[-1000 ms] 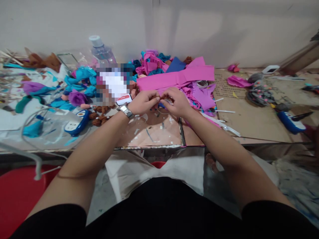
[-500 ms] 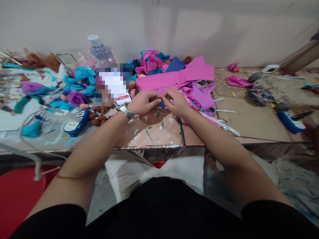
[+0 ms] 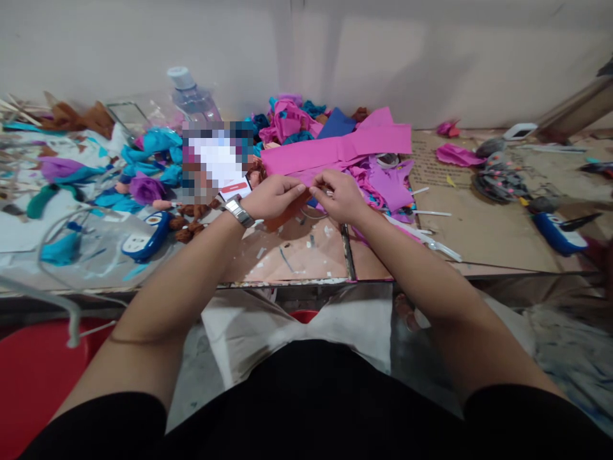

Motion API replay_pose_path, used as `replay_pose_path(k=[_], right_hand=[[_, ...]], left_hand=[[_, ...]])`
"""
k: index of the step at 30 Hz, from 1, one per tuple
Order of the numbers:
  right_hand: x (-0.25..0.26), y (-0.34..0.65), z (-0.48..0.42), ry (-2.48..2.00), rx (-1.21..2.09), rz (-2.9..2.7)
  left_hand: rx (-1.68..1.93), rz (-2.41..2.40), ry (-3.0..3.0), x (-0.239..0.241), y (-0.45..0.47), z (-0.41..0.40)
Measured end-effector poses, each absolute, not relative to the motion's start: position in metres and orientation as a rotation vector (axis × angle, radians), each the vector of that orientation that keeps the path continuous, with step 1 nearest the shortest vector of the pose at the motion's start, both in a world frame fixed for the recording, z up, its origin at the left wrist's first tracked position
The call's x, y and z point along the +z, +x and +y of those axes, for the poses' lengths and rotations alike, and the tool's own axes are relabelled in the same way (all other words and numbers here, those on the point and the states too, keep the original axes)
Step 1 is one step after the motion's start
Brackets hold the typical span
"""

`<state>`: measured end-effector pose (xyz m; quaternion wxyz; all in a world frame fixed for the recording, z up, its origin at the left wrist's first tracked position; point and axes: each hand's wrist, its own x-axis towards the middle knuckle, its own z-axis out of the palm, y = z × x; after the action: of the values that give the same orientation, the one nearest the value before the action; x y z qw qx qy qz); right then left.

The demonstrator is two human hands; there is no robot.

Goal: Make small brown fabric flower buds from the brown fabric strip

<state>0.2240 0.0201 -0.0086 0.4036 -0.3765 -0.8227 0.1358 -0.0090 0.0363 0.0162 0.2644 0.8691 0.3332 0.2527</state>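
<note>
My left hand (image 3: 275,197), with a metal watch (image 3: 239,211) at the wrist, is closed in a pinch, thumb pointing right. Beneath its fingers shows a piece of orange-brown crepe paper (image 3: 280,221), mostly hidden by the hand. Just across a small gap, my right hand (image 3: 340,195) pinches thumb against forefinger; what lies between them is too small to make out. A thin pale loop of wire or thread (image 3: 313,216) shows below the fingertips. Behind both hands lies a strip of pink crepe paper (image 3: 335,148).
Crumpled blue and purple paper (image 3: 148,188), a phone (image 3: 234,188) and a bottle (image 3: 196,99) stand to the left. Scissors with white handles (image 3: 443,248) and purple scraps (image 3: 390,182) lie right. Farther right are cardboard (image 3: 479,223) and a blue-white power strip (image 3: 558,235).
My fingertips have moved slightly apart; earlier they met around a small brown piece. More orange-brown paper now shows under my left hand.
</note>
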Motion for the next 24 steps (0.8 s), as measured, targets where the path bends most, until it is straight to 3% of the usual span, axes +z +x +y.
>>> replay_pose_path(k=[13,24], right_hand=[[-0.0086,0.2253,0.0212,-0.992,0.379,-2.032],[-0.0055,0.2257,0.0226,-1.059,0.472,-1.867]], left_hand=[[0.633,0.953,2.382,0.0155,-0.0093,0.0393],[0.794,1.181,2.458,0.0202,-0.0147,0.041]])
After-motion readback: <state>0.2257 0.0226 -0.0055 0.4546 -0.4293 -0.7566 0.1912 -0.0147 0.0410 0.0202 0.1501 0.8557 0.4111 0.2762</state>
